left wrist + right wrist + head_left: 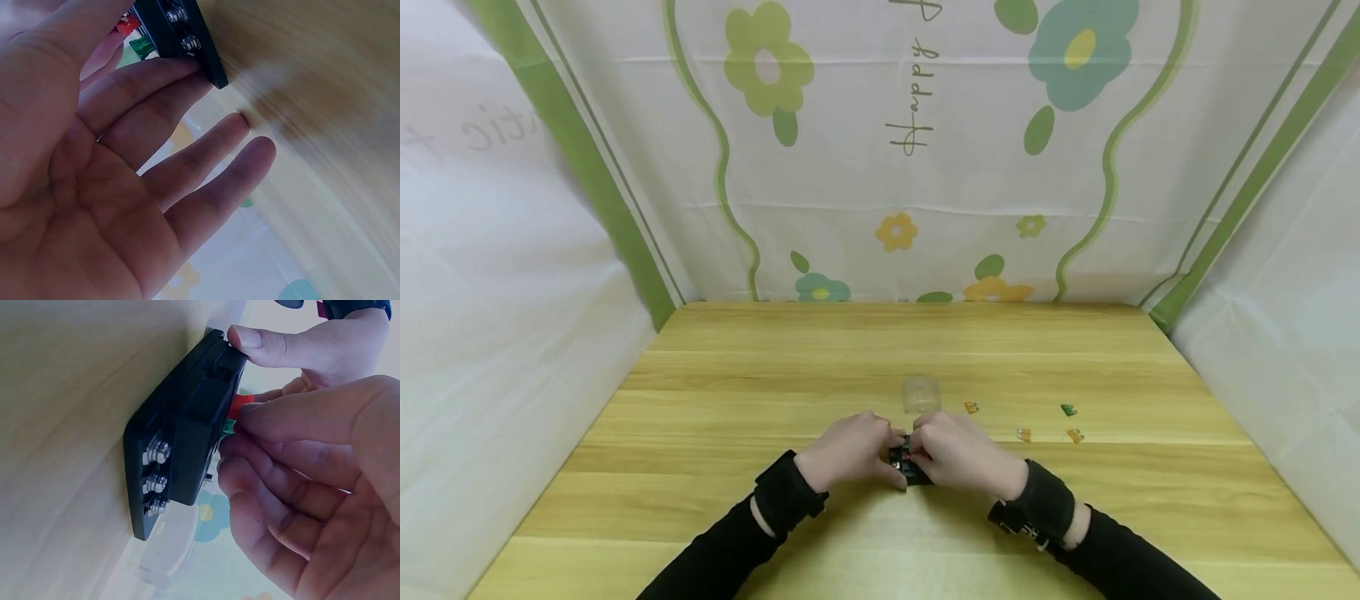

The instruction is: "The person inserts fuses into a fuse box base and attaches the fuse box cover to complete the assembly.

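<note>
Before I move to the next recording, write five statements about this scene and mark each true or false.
1. The left hand holds the black rectangular plastic block with metal screws. True.
2. The clear plastic cover sits on the block. False: it lies apart on the light wooden table.
3. The right hand touches a small red plastic piece at the block. True.
4. All four small loose plastic pieces lying right of the cover are orange. False: three are orange, with one green piece.
5. A small green plastic piece also shows at the block. True.
</note>
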Available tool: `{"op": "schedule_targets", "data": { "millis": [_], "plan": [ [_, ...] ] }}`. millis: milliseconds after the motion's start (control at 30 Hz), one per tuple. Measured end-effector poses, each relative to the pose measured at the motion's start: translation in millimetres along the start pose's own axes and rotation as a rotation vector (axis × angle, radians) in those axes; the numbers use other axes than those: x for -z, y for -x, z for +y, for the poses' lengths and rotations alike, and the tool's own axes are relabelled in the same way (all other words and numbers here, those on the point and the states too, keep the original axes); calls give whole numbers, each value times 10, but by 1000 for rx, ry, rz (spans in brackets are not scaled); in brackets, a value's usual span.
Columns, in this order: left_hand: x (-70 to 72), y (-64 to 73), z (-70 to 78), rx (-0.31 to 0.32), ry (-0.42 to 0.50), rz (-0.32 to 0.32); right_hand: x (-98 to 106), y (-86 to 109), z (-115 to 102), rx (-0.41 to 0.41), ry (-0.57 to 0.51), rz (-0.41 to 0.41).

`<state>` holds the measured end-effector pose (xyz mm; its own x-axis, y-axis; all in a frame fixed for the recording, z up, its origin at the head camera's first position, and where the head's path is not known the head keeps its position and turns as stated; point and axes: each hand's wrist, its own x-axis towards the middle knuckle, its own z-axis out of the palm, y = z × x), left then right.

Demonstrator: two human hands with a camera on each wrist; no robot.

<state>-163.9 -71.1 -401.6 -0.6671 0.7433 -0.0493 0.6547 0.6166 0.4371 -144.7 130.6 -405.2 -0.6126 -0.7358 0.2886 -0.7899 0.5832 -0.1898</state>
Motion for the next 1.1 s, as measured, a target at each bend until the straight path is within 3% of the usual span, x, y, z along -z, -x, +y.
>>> {"op": "schedule_targets", "data": {
  "millis": [1100],
  "plan": [
    [6, 2, 18, -9, -32, 13, -25, 1, -39, -35, 25, 8]
  ]
}}
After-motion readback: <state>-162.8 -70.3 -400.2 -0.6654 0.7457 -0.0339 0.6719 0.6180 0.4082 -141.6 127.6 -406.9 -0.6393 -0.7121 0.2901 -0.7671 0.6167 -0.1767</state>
